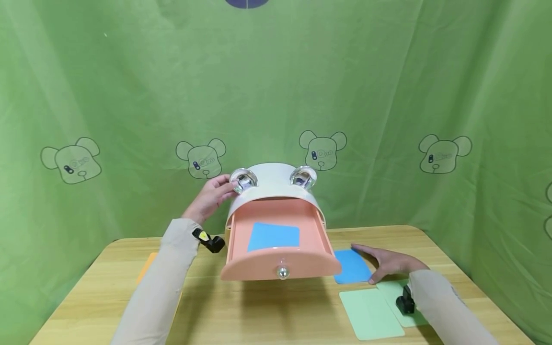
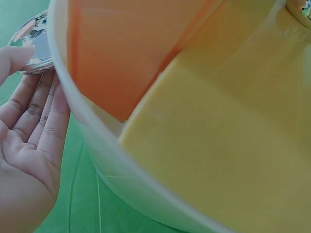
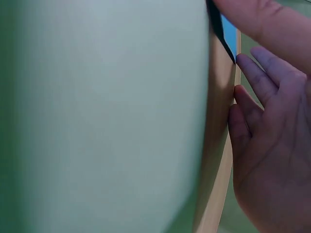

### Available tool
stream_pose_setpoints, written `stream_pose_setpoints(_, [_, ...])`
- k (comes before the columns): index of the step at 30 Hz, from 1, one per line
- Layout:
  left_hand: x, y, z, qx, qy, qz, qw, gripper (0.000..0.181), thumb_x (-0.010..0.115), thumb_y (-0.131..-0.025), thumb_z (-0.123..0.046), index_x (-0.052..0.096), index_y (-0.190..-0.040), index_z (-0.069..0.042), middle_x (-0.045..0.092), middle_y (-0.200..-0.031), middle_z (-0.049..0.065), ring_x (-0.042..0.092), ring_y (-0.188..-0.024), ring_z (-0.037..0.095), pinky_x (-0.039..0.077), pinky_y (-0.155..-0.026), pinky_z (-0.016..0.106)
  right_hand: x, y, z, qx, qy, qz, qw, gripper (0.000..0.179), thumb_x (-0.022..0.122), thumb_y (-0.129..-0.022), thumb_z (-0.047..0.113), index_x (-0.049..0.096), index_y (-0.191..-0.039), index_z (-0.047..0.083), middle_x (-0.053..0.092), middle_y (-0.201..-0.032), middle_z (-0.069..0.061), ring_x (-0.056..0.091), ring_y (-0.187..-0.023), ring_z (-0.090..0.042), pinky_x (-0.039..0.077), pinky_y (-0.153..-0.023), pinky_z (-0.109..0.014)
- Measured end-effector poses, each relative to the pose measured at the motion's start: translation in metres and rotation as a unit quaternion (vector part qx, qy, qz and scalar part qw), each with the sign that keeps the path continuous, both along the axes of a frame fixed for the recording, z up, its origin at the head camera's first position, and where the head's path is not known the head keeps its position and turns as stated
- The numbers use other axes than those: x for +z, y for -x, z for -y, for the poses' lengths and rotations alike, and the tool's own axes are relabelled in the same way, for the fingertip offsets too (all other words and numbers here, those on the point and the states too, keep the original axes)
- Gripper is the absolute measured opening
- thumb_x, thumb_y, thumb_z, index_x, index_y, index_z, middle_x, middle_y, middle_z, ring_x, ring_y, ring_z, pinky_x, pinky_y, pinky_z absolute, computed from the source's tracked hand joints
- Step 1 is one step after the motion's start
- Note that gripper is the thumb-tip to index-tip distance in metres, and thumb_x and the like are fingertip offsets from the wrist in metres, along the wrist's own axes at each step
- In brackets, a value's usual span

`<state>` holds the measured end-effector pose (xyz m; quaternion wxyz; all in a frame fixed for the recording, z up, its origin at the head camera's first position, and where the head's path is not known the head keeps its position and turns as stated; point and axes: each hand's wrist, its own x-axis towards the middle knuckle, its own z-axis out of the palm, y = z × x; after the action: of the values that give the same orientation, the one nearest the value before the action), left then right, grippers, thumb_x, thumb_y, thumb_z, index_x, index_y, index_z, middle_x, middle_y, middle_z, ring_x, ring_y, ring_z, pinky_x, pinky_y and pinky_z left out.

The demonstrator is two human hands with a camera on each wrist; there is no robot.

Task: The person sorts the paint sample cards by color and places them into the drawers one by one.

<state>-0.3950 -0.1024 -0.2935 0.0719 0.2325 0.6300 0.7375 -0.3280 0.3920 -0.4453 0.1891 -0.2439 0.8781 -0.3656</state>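
Note:
A white dome-topped box with two silver, eye-like domes stands before the green cloth. Its pink drawer is pulled out, and a light blue card lies inside. My left hand holds the left silver dome, thumb on its front and fingers behind, against the white rim. At the right, my right hand spans a blue card on the table, thumb on its near corner and fingers at its far corner. In the right wrist view, the card is partly hidden by the thumb.
Two pale green cards lie on the wooden table near the right forearm. Something orange shows beside the left forearm, mostly hidden. Green cloth with bear outlines hangs behind and at the sides.

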Motion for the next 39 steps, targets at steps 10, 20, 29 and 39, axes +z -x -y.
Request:
stream_pose_setpoints(10, [-0.001, 0.001, -0.001, 0.007, 0.004, -0.001, 1.0, 0.022, 0.054, -0.092, -0.003, 0.052, -0.113, 0.002, 0.064, -0.101, 0.002, 0.062, -0.093, 0.012, 0.051, -0.091, 0.023, -0.003, -0.002, 0.0, -0.007, 0.007, -0.001, 0.9999, 0.104, 0.083, -0.069, 0.018, 0.018, -0.147, -0.003, 0.011, -0.15, -0.032, 0.005, -0.135, -0.054, 0.01, -0.1, -0.077])
stream_pose_setpoints(20, [-0.002, 0.0, -0.003, 0.016, 0.009, 0.009, 0.9998, 0.028, 0.054, -0.091, -0.004, 0.05, -0.117, 0.005, 0.063, -0.103, 0.003, 0.061, -0.093, 0.012, 0.051, -0.091, 0.022, 0.0, -0.005, 0.009, -0.028, -0.039, -0.021, 0.9986, 0.105, 0.086, -0.064, 0.024, 0.025, -0.145, 0.0, 0.016, -0.147, -0.032, 0.012, -0.133, -0.054, 0.019, -0.097, -0.078])
stream_pose_setpoints(29, [-0.002, 0.0, -0.003, 0.016, 0.004, 0.005, 0.9998, 0.026, 0.055, -0.091, -0.004, 0.05, -0.116, 0.004, 0.062, -0.104, 0.003, 0.061, -0.093, 0.012, 0.051, -0.091, 0.023, 0.001, -0.006, 0.009, -0.025, -0.042, -0.035, 0.9982, 0.101, 0.084, -0.068, 0.026, 0.025, -0.146, 0.001, 0.018, -0.147, -0.03, 0.015, -0.133, -0.053, 0.023, -0.098, -0.076])
stream_pose_setpoints(39, [-0.003, 0.001, -0.002, 0.014, -0.002, 0.004, 0.9999, 0.028, 0.054, -0.091, -0.003, 0.049, -0.118, 0.005, 0.062, -0.104, 0.004, 0.061, -0.094, 0.013, 0.051, -0.092, 0.023, -0.001, -0.005, 0.008, -0.031, -0.023, -0.025, 0.9989, 0.099, 0.083, -0.07, 0.023, 0.024, -0.146, 0.0, 0.015, -0.148, -0.032, 0.011, -0.134, -0.054, 0.017, -0.099, -0.076])
